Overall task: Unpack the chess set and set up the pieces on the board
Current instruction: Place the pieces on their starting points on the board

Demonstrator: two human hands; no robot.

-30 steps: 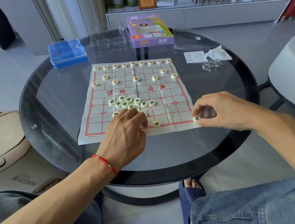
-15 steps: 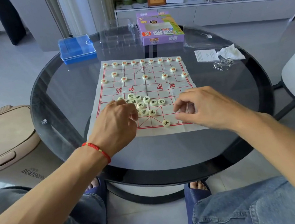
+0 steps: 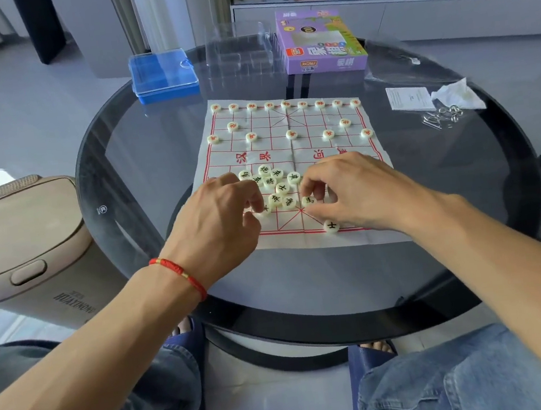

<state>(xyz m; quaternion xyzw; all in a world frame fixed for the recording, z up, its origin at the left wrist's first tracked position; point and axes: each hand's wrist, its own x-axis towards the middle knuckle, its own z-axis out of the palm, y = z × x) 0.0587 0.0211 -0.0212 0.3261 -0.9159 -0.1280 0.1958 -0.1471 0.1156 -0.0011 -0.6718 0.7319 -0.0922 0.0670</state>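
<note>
16 red-marked pieces stand in formation on the far half of the paper board: 9 along the back line, 2 on the next occupied row, 5 on the row nearest the river. That side reads as complete.

Status of the near side:
1. 1 black-marked piece stands alone on the near edge line, just right of centre.
2. Roughly 10 black-marked pieces lie in a loose pile near the middle of the near half, not yet sorted to their points.
3. Any pieces beneath the hands are hidden.

Judgement: the task is a little past halfway; nearly all of the black set remains to be placed.

Hand positions:
- Left hand: fingers curled down onto the left edge of the pile; whether it pinches a piece cannot be told.
- Right hand: fingertips bent toward the pile's right edge, touching or just beside the outermost piece; no firm pinch is visible.

Opened purple box and clear tray lie beyond the board.
</note>
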